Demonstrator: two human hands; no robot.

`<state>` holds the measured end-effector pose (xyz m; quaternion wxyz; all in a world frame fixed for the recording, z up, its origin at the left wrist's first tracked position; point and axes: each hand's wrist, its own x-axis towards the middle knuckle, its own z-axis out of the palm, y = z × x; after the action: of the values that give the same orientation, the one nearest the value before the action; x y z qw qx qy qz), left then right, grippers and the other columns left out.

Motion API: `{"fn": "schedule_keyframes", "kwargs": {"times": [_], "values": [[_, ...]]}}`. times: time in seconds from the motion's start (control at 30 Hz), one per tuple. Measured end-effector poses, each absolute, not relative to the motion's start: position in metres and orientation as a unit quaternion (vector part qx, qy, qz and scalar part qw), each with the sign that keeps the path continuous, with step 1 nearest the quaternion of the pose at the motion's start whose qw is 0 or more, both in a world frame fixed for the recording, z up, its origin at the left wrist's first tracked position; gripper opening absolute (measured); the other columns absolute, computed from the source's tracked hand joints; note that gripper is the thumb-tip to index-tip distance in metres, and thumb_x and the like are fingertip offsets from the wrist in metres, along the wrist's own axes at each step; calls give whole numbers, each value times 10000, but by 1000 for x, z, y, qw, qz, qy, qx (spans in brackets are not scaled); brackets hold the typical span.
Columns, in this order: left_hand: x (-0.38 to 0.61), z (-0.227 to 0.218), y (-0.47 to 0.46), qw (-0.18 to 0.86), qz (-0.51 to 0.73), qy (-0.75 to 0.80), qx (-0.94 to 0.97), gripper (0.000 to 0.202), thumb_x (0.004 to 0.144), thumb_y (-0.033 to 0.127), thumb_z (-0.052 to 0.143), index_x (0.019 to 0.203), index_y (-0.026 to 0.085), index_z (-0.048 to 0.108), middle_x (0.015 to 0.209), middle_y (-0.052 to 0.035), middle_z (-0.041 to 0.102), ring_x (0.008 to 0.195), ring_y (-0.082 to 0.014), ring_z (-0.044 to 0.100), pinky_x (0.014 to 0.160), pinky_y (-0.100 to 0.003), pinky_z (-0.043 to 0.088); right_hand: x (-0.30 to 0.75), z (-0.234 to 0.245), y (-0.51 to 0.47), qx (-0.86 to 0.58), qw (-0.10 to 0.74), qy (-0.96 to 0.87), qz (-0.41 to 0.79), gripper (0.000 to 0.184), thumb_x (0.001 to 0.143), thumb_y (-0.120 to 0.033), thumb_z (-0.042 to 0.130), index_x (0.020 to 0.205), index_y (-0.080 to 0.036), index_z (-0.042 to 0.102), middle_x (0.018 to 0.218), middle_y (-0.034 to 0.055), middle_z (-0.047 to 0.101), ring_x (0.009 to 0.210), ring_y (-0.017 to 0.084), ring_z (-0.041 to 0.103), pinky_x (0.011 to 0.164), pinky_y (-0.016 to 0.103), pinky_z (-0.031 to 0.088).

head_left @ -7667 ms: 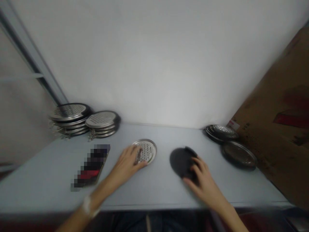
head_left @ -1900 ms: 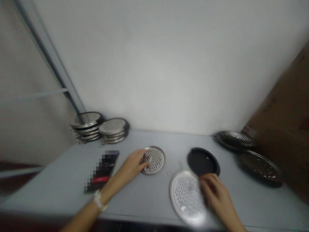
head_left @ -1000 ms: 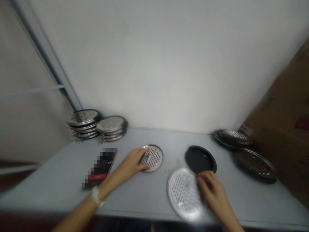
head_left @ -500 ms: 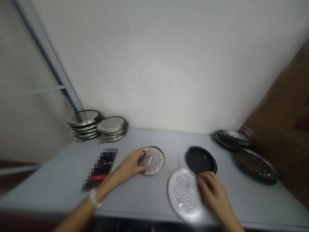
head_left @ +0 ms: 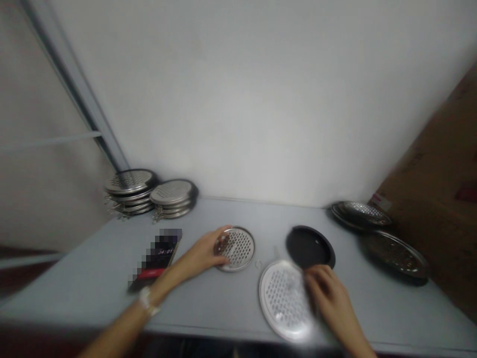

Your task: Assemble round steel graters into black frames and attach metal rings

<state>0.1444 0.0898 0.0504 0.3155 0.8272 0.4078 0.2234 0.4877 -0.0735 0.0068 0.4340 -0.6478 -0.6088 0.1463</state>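
My left hand [head_left: 210, 252] grips the left edge of a small round perforated metal plate [head_left: 241, 248], thumb below and fingers over its upper rim. The plate lies on or just above the table. In front and to the right, a larger round perforated metal plate [head_left: 285, 301] shines near the table's front edge. My right hand [head_left: 328, 288] is closed at its right rim, fingertips pinched on that edge and partly hidden. A black round dish [head_left: 310, 246] lies just behind the right hand. Between the two plates is a small thin ring [head_left: 258, 264].
Two stacks of round metal plates, a left stack [head_left: 130, 184] and a lower one [head_left: 173, 194], stand at the back left. A phone [head_left: 166, 251] with a red item [head_left: 149, 273] lies left. Metal plates [head_left: 395, 253] and a cardboard box [head_left: 439, 164] are at right.
The small plate in my left hand has shifted very slightly to the right. My right hand and the larger plate look the same.
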Motion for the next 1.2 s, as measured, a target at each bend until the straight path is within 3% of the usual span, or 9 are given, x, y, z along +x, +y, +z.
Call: {"fn": "schedule_keyframes", "kwargs": {"times": [0.13, 0.4, 0.63, 0.9, 1.0, 1.2], "values": [[145, 51, 88, 262, 225, 440, 829, 844, 682, 302, 843, 1443, 196, 494, 1338, -144, 643, 1223, -332, 594, 1084, -471, 437, 488, 6, -74, -650, 436, -605, 146, 285, 955, -428, 521, 904, -216, 705, 974, 80, 675, 911, 239, 674, 822, 333, 524], [144, 47, 87, 214, 245, 422, 846, 787, 702, 319, 842, 1418, 203, 536, 1337, -136, 653, 1224, -326, 595, 1078, -478, 452, 487, 4, -74, -651, 433, -604, 154, 285, 969, -417, 506, 919, -215, 700, 994, 86, 671, 918, 242, 674, 807, 334, 531], [138, 34, 84, 185, 228, 410, 863, 556, 713, 363, 846, 1214, 177, 692, 1289, -158, 667, 1210, -338, 603, 1087, -501, 450, 485, 6, -75, -656, 429, -607, 131, 244, 958, -372, 519, 949, -211, 702, 997, 85, 674, 908, 239, 674, 816, 336, 532], [114, 30, 77, 194, 243, 416, 854, 639, 758, 453, 824, 1334, 253, 634, 1381, -125, 623, 1279, -338, 578, 1113, -511, 447, 484, 3, -79, -638, 436, -626, 104, 235, 876, -189, 488, 996, -202, 690, 1033, 98, 670, 953, 239, 678, 820, 334, 544], [115, 37, 58, 155, 271, 411, 857, 668, 778, 481, 811, 1376, 278, 593, 1397, -117, 607, 1293, -344, 562, 1113, -525, 448, 480, 6, -82, -635, 448, -616, 128, 219, 853, -193, 499, 949, -208, 696, 1004, 93, 682, 937, 241, 683, 778, 323, 550], [163, 41, -10, 84, 251, 223, 938, 533, 865, 400, 760, 1357, 289, 587, 1285, -98, 675, 1154, -292, 652, 987, -430, 559, 464, 25, -85, -629, 487, -574, 194, 144, 768, -233, 571, 784, -226, 714, 891, 78, 717, 856, 251, 685, 686, 307, 549]]}}
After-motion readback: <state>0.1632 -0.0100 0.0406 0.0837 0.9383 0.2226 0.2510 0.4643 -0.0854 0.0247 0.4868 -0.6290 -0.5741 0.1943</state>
